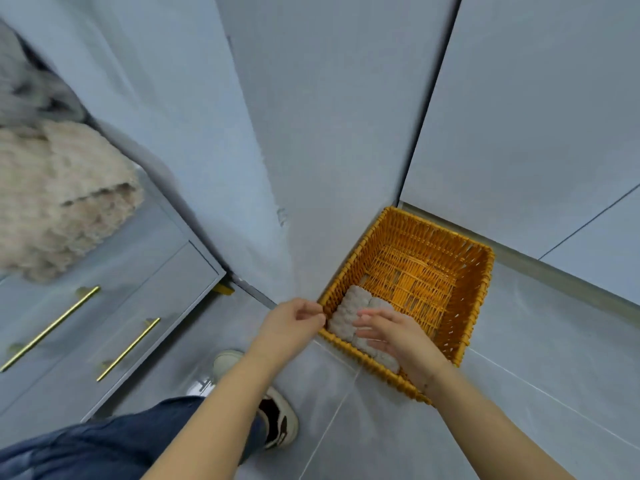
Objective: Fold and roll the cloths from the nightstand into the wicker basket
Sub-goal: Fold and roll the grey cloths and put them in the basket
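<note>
1. Wicker basket (pixel 460 292): orange-yellow, square, open-topped; stands on the floor in the corner where two pale walls meet.
2. Rolled cloth (pixel 349 311): grey, nubby; lies inside the basket against its near-left wall, with a second roll-like bulge close beside it, partly hidden by the right hand.
3. Left hand (pixel 294 323): just outside the basket's near-left corner, at the rim; fingers loosely curled, thumb and fingertips close together; whether they pinch the rim or hold nothing cannot be told.
4. Right hand (pixel 391 336): reaches over the near rim into the basket, above or on the grey cloth; fingers spread and mostly straight, gripping nothing; somewhat motion-blurred.
5. The two hands are apart, with the basket's corner between them.
6. Nightstand (pixel 114 306): grey-blue, at left, two drawer fronts, each with a brass bar handle (pixel 52 329).
7. Beige cloth (pixel 62 199): fluffy, folded, lies on top of the nightstand and hangs over its front edge.
8. Grey cloth (pixel 31 88): crumpled, behind the beige one; blurred.
9. Floor (pixel 540 358): pale grey tile with thin joints.
10. Person's leg in blue jeans (pixel 104 441), and a dark-and-white shoe (pixel 277 420) on the floor, lower left.
</note>
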A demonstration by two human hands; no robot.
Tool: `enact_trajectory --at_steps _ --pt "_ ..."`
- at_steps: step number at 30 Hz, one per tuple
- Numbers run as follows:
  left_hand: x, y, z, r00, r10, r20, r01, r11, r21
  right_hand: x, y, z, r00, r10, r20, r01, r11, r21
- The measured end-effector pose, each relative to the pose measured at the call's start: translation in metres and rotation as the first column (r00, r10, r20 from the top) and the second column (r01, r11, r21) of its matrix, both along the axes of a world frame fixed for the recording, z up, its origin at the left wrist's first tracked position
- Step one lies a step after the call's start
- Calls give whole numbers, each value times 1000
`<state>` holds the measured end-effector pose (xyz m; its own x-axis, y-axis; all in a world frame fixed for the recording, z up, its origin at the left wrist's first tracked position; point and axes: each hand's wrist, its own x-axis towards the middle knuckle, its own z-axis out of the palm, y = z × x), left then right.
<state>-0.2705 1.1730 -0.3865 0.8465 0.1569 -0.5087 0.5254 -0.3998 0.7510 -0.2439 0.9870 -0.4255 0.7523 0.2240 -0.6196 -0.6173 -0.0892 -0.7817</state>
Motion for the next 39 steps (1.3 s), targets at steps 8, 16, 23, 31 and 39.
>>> enact_trajectory --at_steps 8,16,23,31,39 --pt "-56 75 126 926 253 281 -209 962 -176 -20 90 114 945 235 226 -265 958 113" --pt "-101 187 189 746 457 484 -412 888 -204 -19 214 197 809 428 404 -507 855 108" --pt "-127 275 193 623 537 569 -550 818 -170 -20 306 234 701 515 493 -607 794 32" --pt "-146 365 162 441 744 502 -727 624 -285 -21 422 256 471 669 575 -703 679 -213" --pt "-159 401 166 330 801 500 -790 524 -318 44 548 255 -299 741 601 -124 594 -794"
